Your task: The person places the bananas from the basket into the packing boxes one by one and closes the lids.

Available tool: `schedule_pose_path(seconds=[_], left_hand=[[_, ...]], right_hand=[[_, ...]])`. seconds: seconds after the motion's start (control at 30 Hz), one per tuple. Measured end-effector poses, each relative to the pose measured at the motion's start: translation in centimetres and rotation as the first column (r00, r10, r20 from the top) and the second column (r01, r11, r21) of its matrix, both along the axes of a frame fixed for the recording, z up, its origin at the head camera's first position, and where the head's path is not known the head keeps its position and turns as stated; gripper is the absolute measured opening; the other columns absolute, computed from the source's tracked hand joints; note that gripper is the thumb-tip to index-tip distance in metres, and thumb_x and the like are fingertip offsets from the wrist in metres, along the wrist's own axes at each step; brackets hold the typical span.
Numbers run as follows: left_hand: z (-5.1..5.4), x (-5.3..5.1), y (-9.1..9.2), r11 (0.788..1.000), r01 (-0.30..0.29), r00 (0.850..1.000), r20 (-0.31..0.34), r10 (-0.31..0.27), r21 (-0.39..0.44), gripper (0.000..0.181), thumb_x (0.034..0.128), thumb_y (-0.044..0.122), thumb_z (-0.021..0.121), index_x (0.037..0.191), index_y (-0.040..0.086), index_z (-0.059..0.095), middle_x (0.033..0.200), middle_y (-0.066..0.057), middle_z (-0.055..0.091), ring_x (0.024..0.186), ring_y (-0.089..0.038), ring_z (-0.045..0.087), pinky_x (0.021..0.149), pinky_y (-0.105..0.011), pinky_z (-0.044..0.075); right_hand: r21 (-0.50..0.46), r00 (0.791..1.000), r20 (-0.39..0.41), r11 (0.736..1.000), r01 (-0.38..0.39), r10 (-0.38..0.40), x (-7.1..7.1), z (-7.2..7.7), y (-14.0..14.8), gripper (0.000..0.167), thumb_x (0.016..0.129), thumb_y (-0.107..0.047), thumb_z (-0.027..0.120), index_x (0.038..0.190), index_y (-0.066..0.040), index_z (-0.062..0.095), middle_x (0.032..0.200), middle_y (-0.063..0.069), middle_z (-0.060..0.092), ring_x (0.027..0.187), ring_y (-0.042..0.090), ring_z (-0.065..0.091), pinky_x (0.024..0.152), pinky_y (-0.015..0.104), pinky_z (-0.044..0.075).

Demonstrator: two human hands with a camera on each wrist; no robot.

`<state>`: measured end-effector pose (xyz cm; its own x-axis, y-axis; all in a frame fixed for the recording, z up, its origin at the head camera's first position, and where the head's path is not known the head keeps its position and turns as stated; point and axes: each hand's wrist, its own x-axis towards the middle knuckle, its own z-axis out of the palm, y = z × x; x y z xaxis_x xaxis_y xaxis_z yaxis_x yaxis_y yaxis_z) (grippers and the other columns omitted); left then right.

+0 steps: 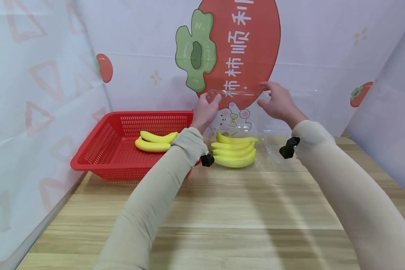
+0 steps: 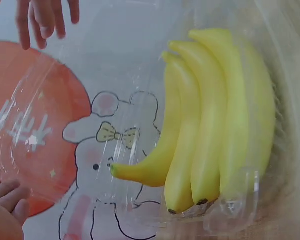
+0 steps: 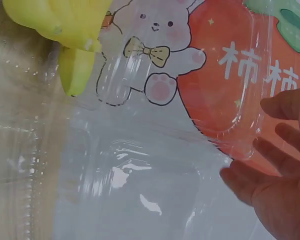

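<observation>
A bunch of several yellow bananas (image 1: pixel 234 152) lies in a clear plastic box on the table. The box's transparent lid (image 3: pixel 140 185) stands raised behind the bananas, its outline faint in the head view. At the lid's upper left is my left hand (image 1: pixel 205 111), fingers pointing up; whether they touch the plastic is hard to tell. My right hand (image 1: pixel 279 102) is held to the right by the lid's top edge, with fingers (image 3: pixel 270 155) spread loosely and nothing gripped. The bananas (image 2: pixel 210 120) fill the box's base in the left wrist view.
To the left stands a red perforated basket (image 1: pixel 104 165), holding two bananas (image 1: pixel 155 142); my left forearm crosses its right side. A printed cloth wall (image 1: pixel 138 86) rises behind the table (image 1: pixel 222 210) and continues along both sides.
</observation>
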<state>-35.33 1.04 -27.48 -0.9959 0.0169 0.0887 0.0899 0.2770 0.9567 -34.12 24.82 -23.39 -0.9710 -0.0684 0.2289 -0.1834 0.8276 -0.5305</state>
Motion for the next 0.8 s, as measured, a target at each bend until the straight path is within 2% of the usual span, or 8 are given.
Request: schedule_pose_path(seconds=[0.17,0.27,0.37,0.43,0.6,0.73,0.8], left_hand=[[0.0,1.8,0.5,1.0,-0.011,0.999,-0.037,0.01,-0.017,0.071,0.1083,0.042,0.057,0.167,0.017,0.026,0.161,-0.006,0.049,0.146,-0.024,0.05,0.12,-0.047,0.048],[-0.2,2.7,0.7,1.0,-0.015,0.998,-0.062,0.013,-0.021,0.075,0.1067,0.039,0.061,0.168,0.018,0.023,0.161,-0.006,0.048,0.145,-0.024,0.05,0.119,-0.048,0.048],[-0.4,3.8,0.8,0.999,-0.024,0.997,-0.071,0.021,-0.045,0.083,0.1037,0.037,0.065,0.17,0.02,0.019,0.162,-0.006,0.046,0.147,-0.024,0.048,0.12,-0.05,0.048],[-0.4,4.5,0.9,0.997,-0.031,0.998,-0.063,0.026,-0.075,0.088,0.102,0.037,0.067,0.171,0.021,0.015,0.164,-0.006,0.042,0.149,-0.024,0.044,0.121,-0.051,0.046],[-0.5,6.6,1.2,0.992,-0.026,0.999,-0.041,0.021,-0.127,0.097,0.0977,0.036,0.071,0.171,0.025,0.008,0.167,-0.002,0.034,0.155,-0.023,0.035,0.124,-0.051,0.043],[-0.6,8.3,1.4,0.993,-0.013,0.999,-0.03,0.01,-0.114,0.103,0.092,0.032,0.078,0.169,0.03,0.01,0.165,0.002,0.034,0.154,-0.021,0.034,0.122,-0.052,0.044],[-0.9,9.2,1.4,0.99,-0.014,0.999,-0.032,0.009,-0.141,0.103,0.0904,0.032,0.079,0.168,0.029,0.012,0.165,0.002,0.034,0.154,-0.021,0.034,0.122,-0.053,0.044]], right_hand=[[-0.076,1.0,-0.013,0.997,-0.001,0.0,1.5,-0.9,0.7,0.069,0.106,-0.018,0.059,0.168,-0.012,0.029,0.17,0.02,0.036,0.148,0.048,0.047,0.113,0.062,0.05],[-0.128,1.0,-0.003,0.992,-0.006,0.005,2.5,-1.8,0.9,0.076,0.106,-0.014,0.058,0.171,-0.012,0.018,0.174,0.021,0.029,0.152,0.047,0.044,0.115,0.06,0.047],[-0.21,0.999,0.026,0.977,-0.028,0.035,3.4,-2.8,0.9,0.084,0.105,-0.009,0.056,0.172,-0.011,0.005,0.178,0.02,0.016,0.158,0.045,0.034,0.121,0.058,0.04],[-0.283,0.996,0.055,0.958,-0.046,0.064,4.0,-3.6,0.8,0.088,0.105,-0.006,0.054,0.172,-0.01,-0.004,0.179,0.018,0.006,0.162,0.041,0.025,0.125,0.055,0.034],[-0.453,0.987,0.096,0.889,-0.073,0.131,5.5,-4.8,0.7,0.092,0.104,0.001,0.05,0.168,-0.01,-0.015,0.178,0.015,-0.009,0.166,0.033,0.003,0.132,0.051,0.02],[-0.517,0.981,0.122,0.854,-0.065,0.149,7.2,-5.3,1.0,0.092,0.105,0.003,0.049,0.168,-0.011,-0.016,0.178,0.012,-0.012,0.166,0.03,-0.001,0.132,0.049,0.017],[-0.552,0.976,0.136,0.831,-0.068,0.17,8.2,-5.5,1.1,0.091,0.105,0.005,0.047,0.168,-0.012,-0.017,0.178,0.011,-0.012,0.166,0.029,-0.002,0.133,0.048,0.016]])
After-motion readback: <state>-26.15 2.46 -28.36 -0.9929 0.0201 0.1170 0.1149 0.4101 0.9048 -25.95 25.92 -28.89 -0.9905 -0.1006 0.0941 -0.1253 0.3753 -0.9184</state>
